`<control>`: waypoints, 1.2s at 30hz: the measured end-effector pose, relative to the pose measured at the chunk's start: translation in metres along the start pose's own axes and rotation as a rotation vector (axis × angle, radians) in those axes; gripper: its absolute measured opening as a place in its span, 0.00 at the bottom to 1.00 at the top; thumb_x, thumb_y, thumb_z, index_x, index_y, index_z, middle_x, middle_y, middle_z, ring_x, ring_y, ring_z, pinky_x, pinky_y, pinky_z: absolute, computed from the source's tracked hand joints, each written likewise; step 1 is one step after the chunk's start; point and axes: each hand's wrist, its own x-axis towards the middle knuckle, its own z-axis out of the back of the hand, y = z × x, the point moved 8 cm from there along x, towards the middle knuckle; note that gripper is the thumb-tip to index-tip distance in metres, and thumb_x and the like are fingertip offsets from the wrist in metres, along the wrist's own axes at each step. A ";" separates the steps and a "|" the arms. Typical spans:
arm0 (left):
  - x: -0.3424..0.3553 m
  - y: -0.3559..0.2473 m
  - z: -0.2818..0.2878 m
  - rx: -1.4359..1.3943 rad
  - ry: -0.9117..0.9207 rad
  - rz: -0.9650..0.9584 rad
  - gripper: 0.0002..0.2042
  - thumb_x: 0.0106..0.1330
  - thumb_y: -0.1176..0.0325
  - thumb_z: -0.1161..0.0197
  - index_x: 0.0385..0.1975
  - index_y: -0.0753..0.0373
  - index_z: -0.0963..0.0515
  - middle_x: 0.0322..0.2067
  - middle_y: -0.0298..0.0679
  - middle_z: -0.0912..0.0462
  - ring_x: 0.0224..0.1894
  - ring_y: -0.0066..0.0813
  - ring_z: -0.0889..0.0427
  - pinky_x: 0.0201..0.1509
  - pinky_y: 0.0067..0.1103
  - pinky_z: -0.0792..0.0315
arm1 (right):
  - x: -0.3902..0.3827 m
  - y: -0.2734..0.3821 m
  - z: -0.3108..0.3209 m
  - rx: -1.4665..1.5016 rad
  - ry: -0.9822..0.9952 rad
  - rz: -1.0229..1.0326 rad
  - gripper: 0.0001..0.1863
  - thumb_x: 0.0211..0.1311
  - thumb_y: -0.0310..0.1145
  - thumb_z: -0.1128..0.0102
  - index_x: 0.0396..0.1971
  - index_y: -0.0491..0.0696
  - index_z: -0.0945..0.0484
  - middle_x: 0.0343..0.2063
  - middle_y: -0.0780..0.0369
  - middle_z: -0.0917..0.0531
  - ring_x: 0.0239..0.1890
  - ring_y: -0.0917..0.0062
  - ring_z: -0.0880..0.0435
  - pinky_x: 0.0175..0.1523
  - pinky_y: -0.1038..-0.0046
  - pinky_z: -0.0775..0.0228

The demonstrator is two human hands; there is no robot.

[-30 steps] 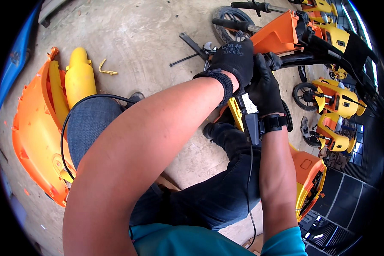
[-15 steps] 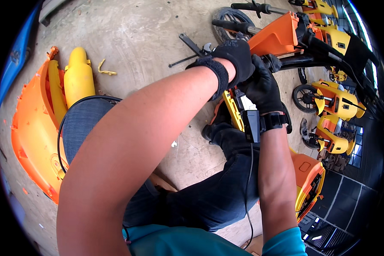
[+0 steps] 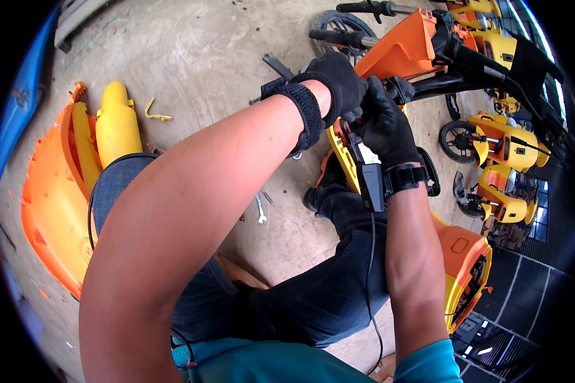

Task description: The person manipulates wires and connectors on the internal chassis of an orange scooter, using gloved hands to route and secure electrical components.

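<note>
My left hand, in a black glove, has its fingers curled close to the right hand's fingertips, next to the handlebar end of an orange and black scooter. My right hand, also gloved in black, is closed with fingers and thumb pinched near a black grip-like part. Whatever lies between the fingers of both hands is hidden. Just beneath them runs a yellow plastic piece. A black box with a cable sits against my right wrist, and a black band wraps my left.
An orange shell panel and yellow covers lie on the floor at left. A wrench rests between my legs, with a yellow bracket farther off. Several yellow scooters stand at right. An orange-yellow body part is beside my right arm.
The view has shifted slightly. My left hand has moved a little left and turned, and a gap shows the yellow piece better. The wrench on the floor is now more fully visible.
</note>
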 end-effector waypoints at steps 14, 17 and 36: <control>-0.021 -0.011 0.005 -0.128 -0.272 0.006 0.13 0.63 0.61 0.38 0.36 0.66 0.22 0.31 0.49 0.17 0.38 0.43 0.17 0.41 0.32 0.25 | -0.029 0.040 -0.024 -0.937 0.005 0.487 0.33 0.51 0.14 0.41 0.60 0.48 0.30 0.33 0.61 0.18 0.33 0.75 0.18 0.39 0.75 0.26; -0.010 -0.005 -0.001 -0.187 0.135 0.099 0.15 0.70 0.61 0.46 0.38 0.69 0.21 0.27 0.47 0.16 0.30 0.34 0.14 0.34 0.26 0.21 | -0.029 0.040 -0.027 -0.946 -0.020 0.499 0.32 0.50 0.14 0.41 0.59 0.48 0.29 0.35 0.60 0.18 0.34 0.76 0.17 0.40 0.76 0.25; -0.007 0.001 -0.002 -0.313 0.104 -0.017 0.17 0.68 0.58 0.42 0.31 0.71 0.22 0.28 0.43 0.17 0.26 0.30 0.16 0.30 0.21 0.23 | -0.029 0.047 -0.029 -0.928 -0.075 0.520 0.30 0.50 0.15 0.41 0.57 0.48 0.28 0.29 0.60 0.18 0.30 0.73 0.18 0.37 0.74 0.25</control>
